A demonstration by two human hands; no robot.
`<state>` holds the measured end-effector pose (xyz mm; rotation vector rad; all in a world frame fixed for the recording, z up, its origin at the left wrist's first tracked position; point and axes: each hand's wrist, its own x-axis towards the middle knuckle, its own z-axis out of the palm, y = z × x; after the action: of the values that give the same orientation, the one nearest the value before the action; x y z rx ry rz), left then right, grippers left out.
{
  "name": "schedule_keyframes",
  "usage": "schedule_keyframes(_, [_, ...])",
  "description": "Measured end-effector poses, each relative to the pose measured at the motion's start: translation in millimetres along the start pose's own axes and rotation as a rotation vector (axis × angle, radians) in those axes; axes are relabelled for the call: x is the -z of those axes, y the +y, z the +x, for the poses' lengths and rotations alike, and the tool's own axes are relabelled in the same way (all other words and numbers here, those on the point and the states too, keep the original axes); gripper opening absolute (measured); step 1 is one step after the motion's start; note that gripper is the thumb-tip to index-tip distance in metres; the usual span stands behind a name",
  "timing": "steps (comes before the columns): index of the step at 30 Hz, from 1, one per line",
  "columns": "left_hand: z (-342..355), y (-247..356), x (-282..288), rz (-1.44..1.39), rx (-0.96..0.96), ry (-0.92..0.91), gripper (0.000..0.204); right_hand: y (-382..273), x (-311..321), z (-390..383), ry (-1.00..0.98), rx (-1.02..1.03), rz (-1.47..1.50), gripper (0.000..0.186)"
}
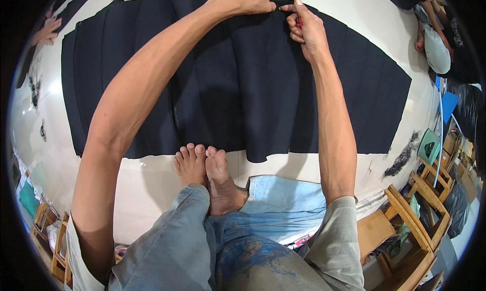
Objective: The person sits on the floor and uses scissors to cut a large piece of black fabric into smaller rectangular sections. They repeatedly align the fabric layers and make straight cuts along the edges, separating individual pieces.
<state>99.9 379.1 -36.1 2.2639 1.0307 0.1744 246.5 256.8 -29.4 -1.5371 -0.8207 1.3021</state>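
Observation:
A large dark navy, nearly black cloth (212, 83) with long folds or panels lies spread over the pale surface in front of my feet. At its far edge, my left hand (255, 1) is closed, its fingers pinching the cloth. Just to the right, my right hand (308, 27) is curled around a small red-handled tool (300, 22). A thin tip seems to show by the thumb, but the tool's exact kind is hidden by the fingers. The right forefinger points toward the cloth's edge, close to the left fingertips.
Another person's hand (46, 31) shows at the far left, and a person (438, 43) sits at the far right. Dark thread scraps (403, 157) lie right of the cloth. Wooden frames (412, 215), a cardboard piece (375, 233) and a green plastic object (429, 145) stand at the right.

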Motion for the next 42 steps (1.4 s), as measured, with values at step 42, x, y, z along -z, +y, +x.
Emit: schedule_keyframes(42, [-23.4,-16.2,-20.6,-0.435,-0.048,0.223,0.023,-0.5,-24.8,6.6,-0.033,-0.385,0.618,0.039])
